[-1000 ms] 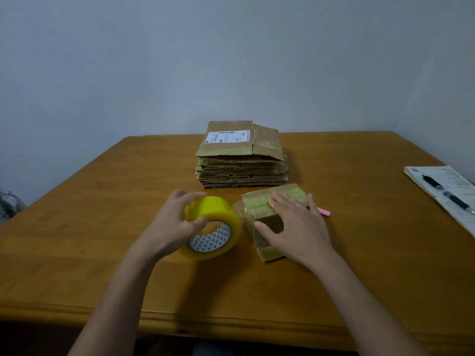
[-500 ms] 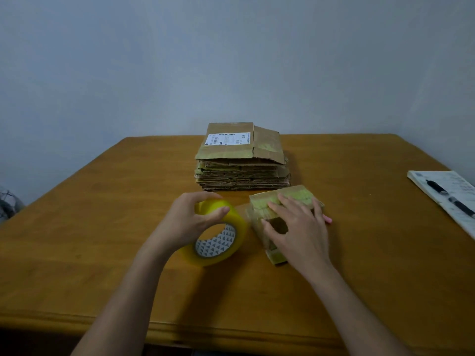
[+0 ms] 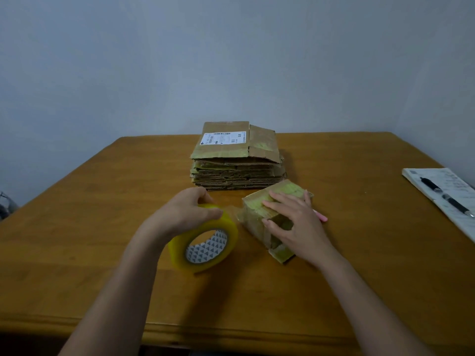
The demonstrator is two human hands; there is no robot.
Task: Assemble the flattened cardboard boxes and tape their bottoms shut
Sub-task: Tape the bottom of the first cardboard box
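1. Your left hand (image 3: 185,214) has its grip curled over the top of the yellow tape roll (image 3: 205,240), which stands on edge on the worktop (image 3: 102,214) at centre frame.
2. Your right hand (image 3: 293,222) lies with fingers spread on the small assembled box (image 3: 259,219) just right of the roll, pressing it down; the thumb sits at the box's near face, but you are not clenching it.
3. A clear strip seems to run from roll to box, though the view is too soft to be sure.
4. The box looks light and thin-walled, so it will likely slide or crush: hold it flat from above, near the seam. The roll is stiff and will roll freely, so hold it by the rim.
5. The stack of flattened boxes (image 3: 236,160) waits behind, at upper centre.
6. Compared with a second ago, the roll has tilted and sits lower left of the box, your left grip has moved up over its top, and your right hand has barely shifted.
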